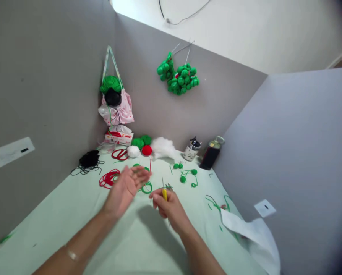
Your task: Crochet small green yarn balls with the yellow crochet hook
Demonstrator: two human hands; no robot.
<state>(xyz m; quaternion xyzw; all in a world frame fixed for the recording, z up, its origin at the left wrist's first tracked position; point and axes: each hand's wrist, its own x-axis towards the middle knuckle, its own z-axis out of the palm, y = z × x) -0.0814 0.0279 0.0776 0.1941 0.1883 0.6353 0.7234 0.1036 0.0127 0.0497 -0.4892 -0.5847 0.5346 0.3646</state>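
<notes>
My left hand (127, 188) hovers above the pale green table (73, 214), palm up, fingers stretched out and empty. Just beyond its fingertips lie a green yarn loop (146, 187) and a tangle of red yarn (109, 178). My right hand (171, 208) is closed around a yellow-handled crochet hook (164, 194), whose thin metal tip points up and away. Small green crocheted balls on green yarn (188, 175) lie a little further back to the right.
Along the back wall sit green (141, 141), red (147, 150) and white yarn balls (133, 151), white stuffing (162, 147), a tissue box (118, 137), a jar (191, 149) and a dark bottle (211, 154). A bag (115, 107) and green ball clusters (179, 76) hang on the partition. White cloth (253, 236) lies at right.
</notes>
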